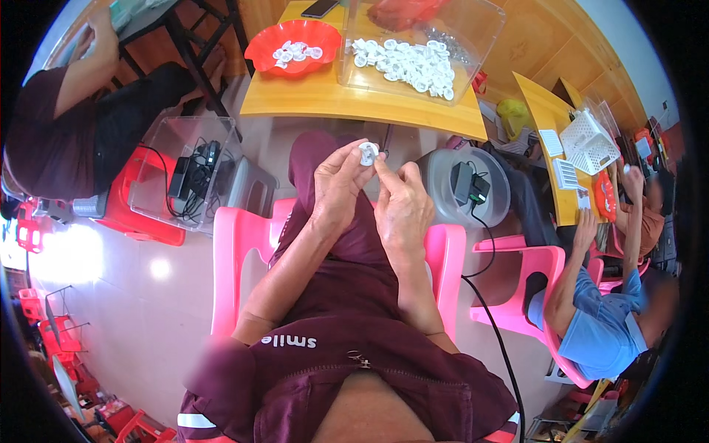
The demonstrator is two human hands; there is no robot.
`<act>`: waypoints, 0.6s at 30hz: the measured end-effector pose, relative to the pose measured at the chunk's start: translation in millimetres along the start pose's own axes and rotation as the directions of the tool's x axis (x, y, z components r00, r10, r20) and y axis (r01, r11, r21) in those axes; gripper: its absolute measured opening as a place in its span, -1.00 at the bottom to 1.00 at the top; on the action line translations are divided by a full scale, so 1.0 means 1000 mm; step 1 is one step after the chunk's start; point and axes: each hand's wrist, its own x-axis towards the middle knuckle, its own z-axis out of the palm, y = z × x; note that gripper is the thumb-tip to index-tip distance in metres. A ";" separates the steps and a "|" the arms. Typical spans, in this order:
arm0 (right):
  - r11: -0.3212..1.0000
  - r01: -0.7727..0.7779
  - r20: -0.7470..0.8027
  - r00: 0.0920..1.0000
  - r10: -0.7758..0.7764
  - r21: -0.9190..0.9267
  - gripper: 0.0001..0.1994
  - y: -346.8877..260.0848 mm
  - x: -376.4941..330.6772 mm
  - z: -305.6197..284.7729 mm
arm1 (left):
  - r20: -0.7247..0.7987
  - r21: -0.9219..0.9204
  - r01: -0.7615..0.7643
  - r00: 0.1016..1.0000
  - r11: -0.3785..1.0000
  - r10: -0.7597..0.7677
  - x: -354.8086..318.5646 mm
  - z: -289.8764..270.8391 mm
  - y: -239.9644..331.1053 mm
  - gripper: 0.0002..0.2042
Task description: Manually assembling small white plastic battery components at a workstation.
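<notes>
Above my lap, my left hand point(337, 182) pinches a small round white plastic part point(368, 153) between thumb and fingers. It has a clear or greyish middle. My right hand point(405, 210) meets it from the right, its index fingertip at the part's edge and the other fingers curled in. Whether a tiny piece sits in that hand is hidden. Beyond my hands is a yellow table point(295, 100). A red scalloped bowl point(258, 53) on it holds several similar white parts. Next to the bowl, a clear plastic bin point(473, 55) contains a heap of white parts point(406, 65) and small shiny pieces.
A phone point(320, 8) lies at the table's far edge. Clear tubs with black adapters and cables point(196, 177) stand left and right point(473, 188). A black cable point(493, 325) runs along my right side. Co-workers sit at left point(70, 140) and right point(602, 317).
</notes>
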 end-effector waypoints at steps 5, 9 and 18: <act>1.000 0.012 -0.027 1.000 -0.011 0.029 -0.69 -0.001 0.001 -0.001 | 0.006 -0.021 0.011 1.000 1.000 -0.011 0.002 -0.003 0.003 -0.76; 0.999 0.017 -0.029 0.999 -0.016 0.042 -0.69 0.000 0.000 0.005 | 0.014 -0.020 0.024 1.000 1.000 -0.024 0.001 -0.001 0.004 -0.76; 0.997 -0.036 -0.032 0.999 0.038 0.075 -0.71 -0.002 -0.002 0.010 | 0.006 -0.019 0.024 1.000 1.000 -0.024 0.001 -0.002 0.004 -0.76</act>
